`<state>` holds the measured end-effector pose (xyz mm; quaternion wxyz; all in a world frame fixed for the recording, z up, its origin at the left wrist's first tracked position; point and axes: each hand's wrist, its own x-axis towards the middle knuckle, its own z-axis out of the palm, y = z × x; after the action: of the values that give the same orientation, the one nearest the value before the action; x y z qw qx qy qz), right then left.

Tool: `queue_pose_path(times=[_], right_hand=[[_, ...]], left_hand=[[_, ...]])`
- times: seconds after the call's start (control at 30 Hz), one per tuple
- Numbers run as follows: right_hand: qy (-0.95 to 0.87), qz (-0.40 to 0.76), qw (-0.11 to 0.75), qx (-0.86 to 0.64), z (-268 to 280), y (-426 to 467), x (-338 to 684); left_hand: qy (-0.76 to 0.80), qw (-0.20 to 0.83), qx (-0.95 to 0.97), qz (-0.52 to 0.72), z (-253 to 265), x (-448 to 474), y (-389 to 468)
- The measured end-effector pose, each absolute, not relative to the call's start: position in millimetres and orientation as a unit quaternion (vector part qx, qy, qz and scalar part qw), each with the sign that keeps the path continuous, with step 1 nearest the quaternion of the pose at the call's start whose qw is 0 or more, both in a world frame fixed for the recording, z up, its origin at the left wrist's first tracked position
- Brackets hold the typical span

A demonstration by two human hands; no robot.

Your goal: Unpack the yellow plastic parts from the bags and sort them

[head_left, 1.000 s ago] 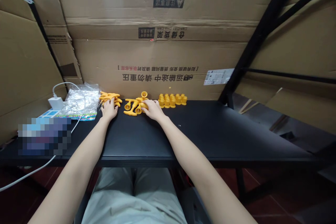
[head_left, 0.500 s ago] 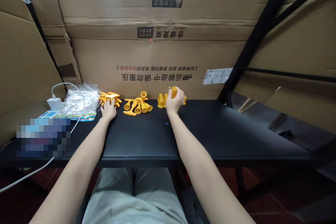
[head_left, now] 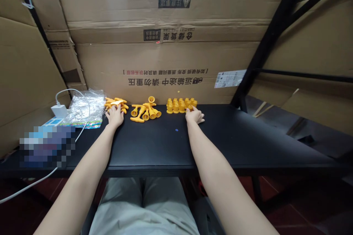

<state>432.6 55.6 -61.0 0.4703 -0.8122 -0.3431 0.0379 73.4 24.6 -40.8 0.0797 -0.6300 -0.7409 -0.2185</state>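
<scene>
At the back of the black table, my right hand [head_left: 194, 116] pinches a small yellow bell-shaped plastic piece [head_left: 190, 107] at the front right corner of a block of similar upright yellow pieces [head_left: 175, 107]. My left hand [head_left: 115, 116] rests with fingers spread at the near edge of a pile of orange T-shaped plastic handles [head_left: 119, 102]; its fingertips touch the pile. Between the hands lies a loose group of yellow T-handled pieces with flared cups [head_left: 141, 112], several with their hollow ends facing me. One of them [head_left: 151, 99] stands cup upward.
Left of the pile lies a clear plastic bag [head_left: 82, 108]. Beside it are a white charger [head_left: 59, 110] with a cable and a blurred-out item [head_left: 46, 145]. Cardboard [head_left: 165, 57] walls the back, and a black metal post [head_left: 248, 69] slants at the right. A small blue spot [head_left: 177, 130] marks the tabletop [head_left: 149, 143].
My right hand has come down and to the right with a yellow piece, to the front right corner of the rows, uncovering them. My left hand stays at the handle pile.
</scene>
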Motion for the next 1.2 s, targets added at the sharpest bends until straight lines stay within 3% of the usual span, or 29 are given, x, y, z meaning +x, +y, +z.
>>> queue_pose_path(times=[0.4,0.83,1.2], right_hand=[[-0.358,0.031,0.404,-0.841,-56,53,428],[-0.414,0.026,0.355,-0.838,-57,54,426],[-0.474,-0.091,0.463,-0.743,-46,51,407]], left_hand=[[-0.731,0.054,-0.649,-0.206,-46,75,28],[-0.711,0.104,-0.657,-0.227,-45,70,28],[-0.708,0.050,-0.683,-0.173,-47,74,29]])
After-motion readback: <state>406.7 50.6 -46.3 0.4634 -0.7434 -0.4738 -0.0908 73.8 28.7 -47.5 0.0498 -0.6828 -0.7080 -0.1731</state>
